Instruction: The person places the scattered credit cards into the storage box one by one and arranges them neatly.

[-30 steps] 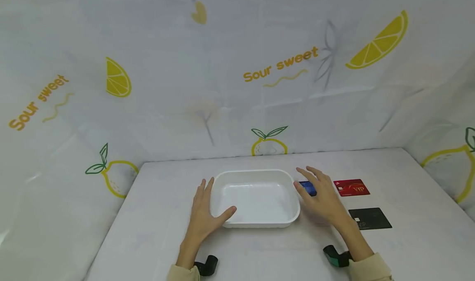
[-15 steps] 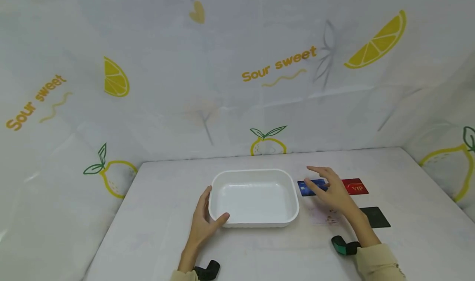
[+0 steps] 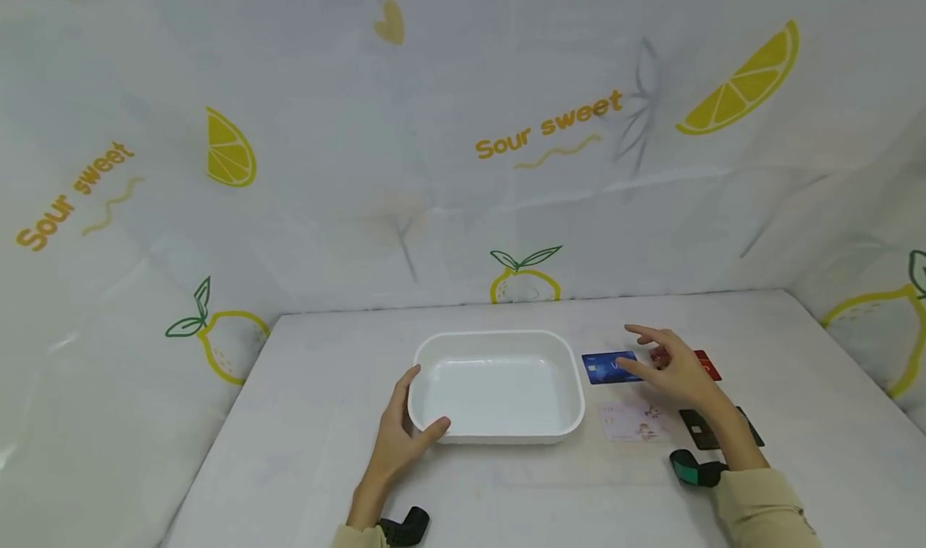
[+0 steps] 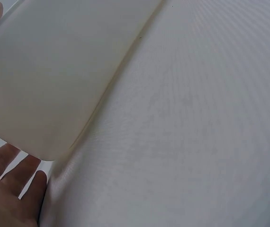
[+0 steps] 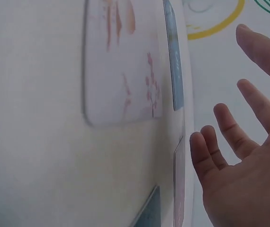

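Lemon-print sheeting backs a white bench (image 3: 506, 484) where a white tray (image 3: 497, 435) sits mid-surface. The left hand (image 3: 401, 439) cups its near-left corner, thumb over the rim, likely steadying it. The right hand (image 3: 676, 371) hovers spread and empty over the red card (image 3: 710, 365), beside blue (image 3: 611, 367), pale (image 3: 633, 421) and black (image 3: 698, 431) cards lying flat in easy reach.

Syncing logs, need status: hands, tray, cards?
Left hand grips white tray at its near-left corner. Right hand open, hovering over red card, beside blue card. Pale card and black card lie nearby. Nothing blocking.
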Available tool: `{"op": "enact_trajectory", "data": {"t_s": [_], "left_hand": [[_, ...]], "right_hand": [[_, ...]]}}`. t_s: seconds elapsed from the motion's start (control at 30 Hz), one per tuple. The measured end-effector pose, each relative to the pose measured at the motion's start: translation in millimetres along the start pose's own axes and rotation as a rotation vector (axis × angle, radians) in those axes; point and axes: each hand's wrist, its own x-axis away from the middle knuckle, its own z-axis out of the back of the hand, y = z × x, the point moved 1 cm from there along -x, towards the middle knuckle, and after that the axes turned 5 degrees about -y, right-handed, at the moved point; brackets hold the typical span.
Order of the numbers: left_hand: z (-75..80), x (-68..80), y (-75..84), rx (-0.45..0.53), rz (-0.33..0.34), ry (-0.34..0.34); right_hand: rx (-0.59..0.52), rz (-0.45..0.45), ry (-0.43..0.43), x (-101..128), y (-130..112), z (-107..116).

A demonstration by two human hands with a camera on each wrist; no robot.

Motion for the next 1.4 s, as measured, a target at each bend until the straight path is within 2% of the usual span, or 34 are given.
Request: {"op": "enact_trajectory", "data": {"t_s": [0.23, 0.63, 0.77, 1.0, 1.4], "left_hand": [[-1.6, 0.3, -2.0, -0.006, -0.016, 0.001], [-0.7, -0.1, -2.0, -0.039, 0.011, 0.01], [-0.8, 0.3, -2.6, -0.043, 0.016, 0.011], [-0.8, 0.5, -6.0, -0.043, 0.01, 0.014], [0.4, -0.4, -4.1, -0.041, -0.002, 0.016]], "right_hand": [[-0.019, -0.006, -0.106, 2, 13, 5], [0.017, 0.035, -0.172, -5, 26, 4], [0.038, 0.055, -0.198, -7, 27, 5], [0.08, 0.026, -0.261, -10, 22, 8], [0.146, 0.012, -0.293, -19, 15, 10]]}}
